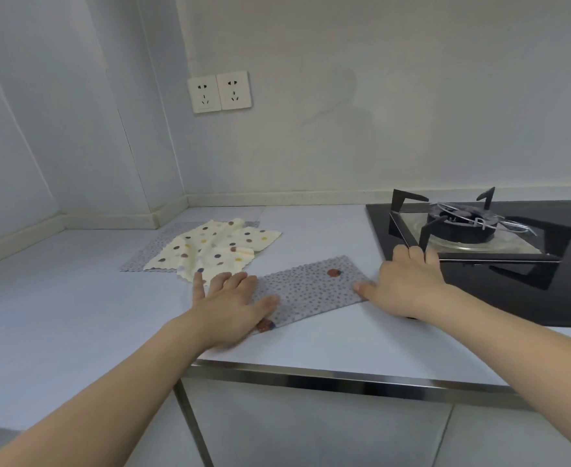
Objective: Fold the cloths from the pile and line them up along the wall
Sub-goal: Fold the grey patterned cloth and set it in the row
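The hands are laid at the two ends of the grey dotted cloth (311, 291): the left hand (233, 308) is pressed flat with fingers spread on its near-left end, and the right hand (408, 284) is set at its right end, thumb on the edge, fingers loosely bent, nothing gripped. The cloth is seen folded into a strip on the tabletop (75, 315), just beside the hob (479, 251). If it is slid carelessly, the fold could be opened or the edge dragged onto the hob. Behind it, the pile (210, 247) could be disturbed, and space by the wall (311, 146) lost.
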Motion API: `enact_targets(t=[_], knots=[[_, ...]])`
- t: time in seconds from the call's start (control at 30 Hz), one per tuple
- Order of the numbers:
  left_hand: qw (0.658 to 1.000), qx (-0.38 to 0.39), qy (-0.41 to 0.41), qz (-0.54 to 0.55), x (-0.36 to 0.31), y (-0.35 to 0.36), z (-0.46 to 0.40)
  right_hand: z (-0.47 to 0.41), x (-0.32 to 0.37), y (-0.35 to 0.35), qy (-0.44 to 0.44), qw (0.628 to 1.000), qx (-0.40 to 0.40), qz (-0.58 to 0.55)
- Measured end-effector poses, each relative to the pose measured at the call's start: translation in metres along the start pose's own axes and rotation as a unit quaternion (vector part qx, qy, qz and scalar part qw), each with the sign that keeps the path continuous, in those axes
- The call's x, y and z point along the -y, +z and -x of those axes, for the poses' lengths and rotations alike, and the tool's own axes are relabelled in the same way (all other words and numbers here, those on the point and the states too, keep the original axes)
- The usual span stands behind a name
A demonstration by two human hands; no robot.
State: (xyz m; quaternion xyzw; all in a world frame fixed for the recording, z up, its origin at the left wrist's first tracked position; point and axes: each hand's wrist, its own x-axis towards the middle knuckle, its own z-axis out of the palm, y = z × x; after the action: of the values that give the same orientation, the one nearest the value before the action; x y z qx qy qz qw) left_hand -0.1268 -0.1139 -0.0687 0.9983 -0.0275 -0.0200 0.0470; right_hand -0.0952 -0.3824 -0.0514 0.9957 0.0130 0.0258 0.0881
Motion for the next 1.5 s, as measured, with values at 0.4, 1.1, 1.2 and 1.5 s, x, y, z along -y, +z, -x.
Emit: enact_targets(t=[0.4, 1.1, 1.2, 1.5], knots=[[0.965, 0.113, 0.141, 0.189, -0.100, -0.038, -0.125, -0.001, 0.008, 0.018, 0.063, 0.971, -0.054, -0.226], [0.944, 0.036, 0.126, 0.304, -0.040, -0.068, -0.089, 0.041, 0.052, -0.019, -0.089, 0.849, -0.188, -0.486], [0.946, 0.025, 0.098, 0.307, -0.013, -0.072, -0.075, 0.047, 0.070, -0.023, -0.114, 0.843, -0.189, -0.490], [0.880, 0.086, -0.011, 0.467, 0.050, -0.053, -0.034, 0.058, 0.135, -0.014, -0.181, 0.866, -0.183, -0.429]])
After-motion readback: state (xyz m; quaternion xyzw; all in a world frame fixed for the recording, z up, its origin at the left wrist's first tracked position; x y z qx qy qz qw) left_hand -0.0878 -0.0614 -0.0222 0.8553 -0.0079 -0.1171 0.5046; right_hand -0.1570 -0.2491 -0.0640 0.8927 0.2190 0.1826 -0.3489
